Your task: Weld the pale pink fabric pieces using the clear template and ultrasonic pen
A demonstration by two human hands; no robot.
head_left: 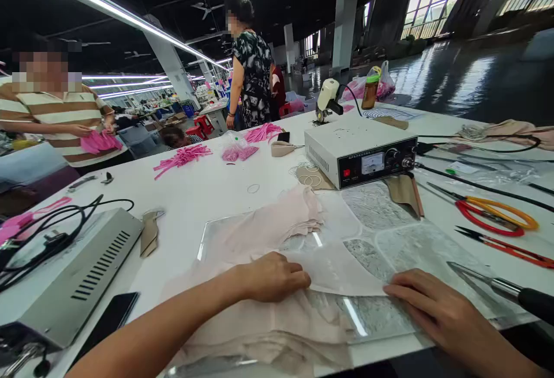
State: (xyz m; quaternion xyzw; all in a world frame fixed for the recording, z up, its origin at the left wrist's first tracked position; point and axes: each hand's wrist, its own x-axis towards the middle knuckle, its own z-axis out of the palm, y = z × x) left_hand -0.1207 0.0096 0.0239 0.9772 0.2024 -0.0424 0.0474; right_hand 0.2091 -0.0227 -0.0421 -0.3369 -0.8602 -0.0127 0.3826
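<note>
Head view. The plate lies on the surface and serves as the reference for all positions. The piece, thin and pale pink, lies over the middle of the plate, between the two hands. The left hand rests over the left part of the piece, above the plate. Its fingers are curled close together at the piece; whether they pinch the cloth cannot be told. The right hand is over the right part of the plate. Its fingers are extended and nearly together, with the tips touching the right point of the piece; a grip cannot be confirmed.

One stack of pale cloth lies on the far left part of the plate; another, the near stack, lies on its near left part. The iron points in over the right edge of the plate. The snips and the scissors lie to the right of the plate. The meter box stands beyond the plate; the vented box stands to its left.
</note>
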